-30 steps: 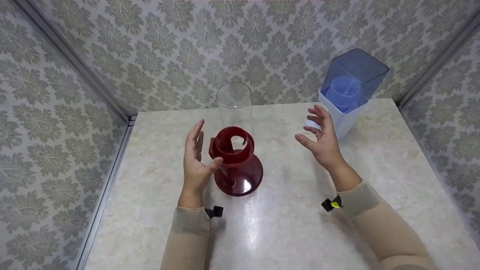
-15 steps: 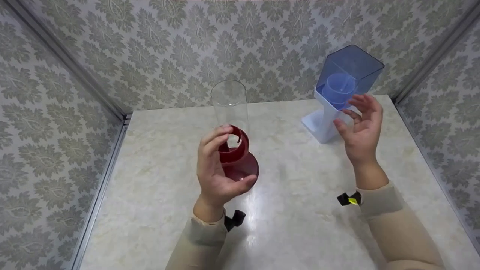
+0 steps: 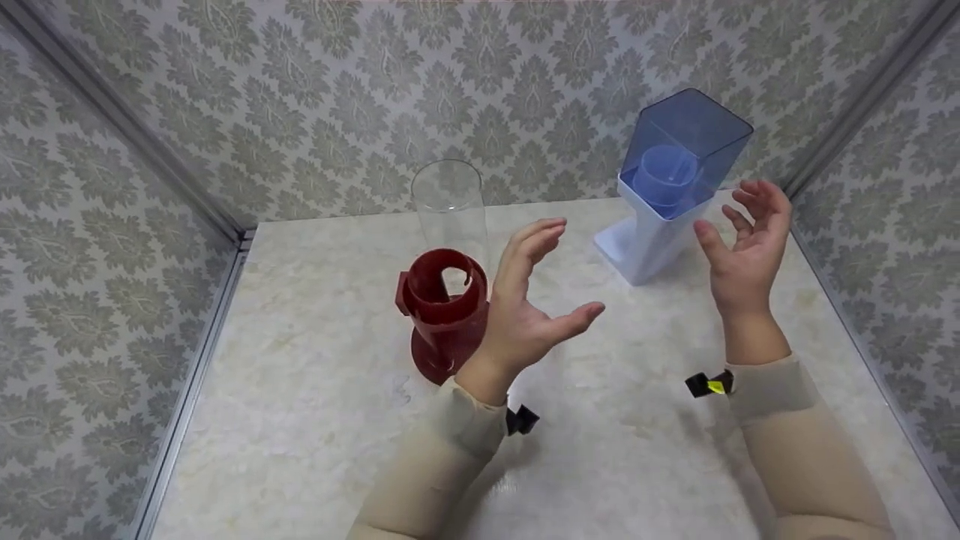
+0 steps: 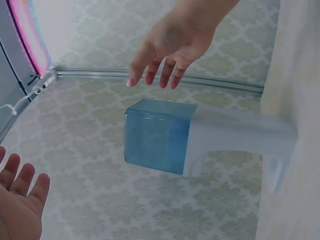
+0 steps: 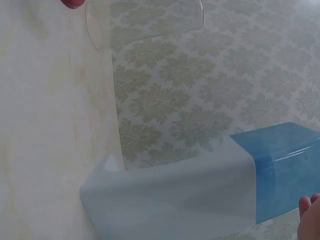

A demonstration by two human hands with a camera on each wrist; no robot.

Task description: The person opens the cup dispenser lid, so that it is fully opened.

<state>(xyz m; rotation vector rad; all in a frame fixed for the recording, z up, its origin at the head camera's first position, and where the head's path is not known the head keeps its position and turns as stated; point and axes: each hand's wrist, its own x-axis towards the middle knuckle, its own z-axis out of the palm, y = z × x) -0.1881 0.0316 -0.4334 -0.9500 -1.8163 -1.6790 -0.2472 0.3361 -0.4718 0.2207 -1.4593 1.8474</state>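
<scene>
Left hand (image 3: 523, 319): grip unclosed, thumb and fingers spread, holding nothing; in the head view it covers the right side of the red stand (image 3: 448, 341). Right hand (image 3: 750, 259): grip likewise unclosed, just beside and apart from the blue-topped white dispenser (image 3: 646, 238). Dispenser upright near the far right corner of the worktop (image 3: 300, 315). Red stand upright, left of centre; clear cylinder (image 3: 452, 214) upright behind it, near the far edge.
</scene>
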